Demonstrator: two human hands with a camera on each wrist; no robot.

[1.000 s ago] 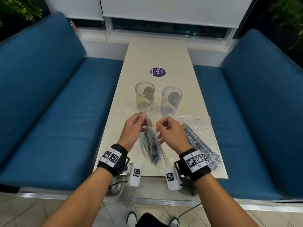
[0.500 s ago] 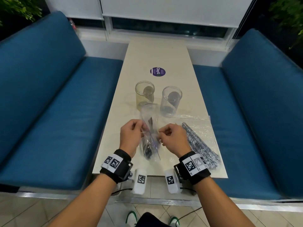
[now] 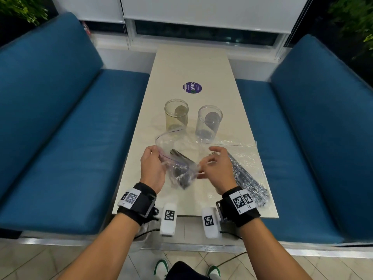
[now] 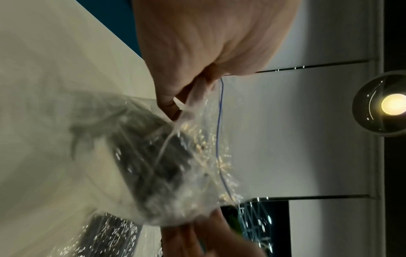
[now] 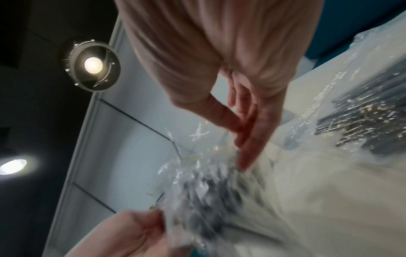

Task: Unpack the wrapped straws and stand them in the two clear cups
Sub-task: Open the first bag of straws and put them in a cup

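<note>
My left hand [image 3: 155, 158] pinches the rim of a clear zip bag [image 3: 177, 164] and holds it just above the table. Several dark straws [image 3: 181, 158] lie inside the bag, and its mouth gapes toward the far left. In the left wrist view, curled fingers [image 4: 197, 87] grip the plastic [image 4: 164, 165]. My right hand [image 3: 210, 160] is beside the bag with fingers straight. Its fingertips [image 5: 243, 156] touch the bag [image 5: 208, 191]. Two empty clear cups [image 3: 176, 115] [image 3: 209, 122] stand upright just beyond the bag.
A second clear bag of wrapped straws [image 3: 246, 174] lies flat on the table's near right, under my right wrist. The narrow beige table [image 3: 191, 63] carries a purple sticker [image 3: 192, 88]. Blue benches [image 3: 60, 138] [image 3: 312, 138] flank it.
The bag has tipped from upright to slanting, with its mouth pulled wide. My right hand has let go of its pinch and straightened its fingers. Both hands moved slightly apart.
</note>
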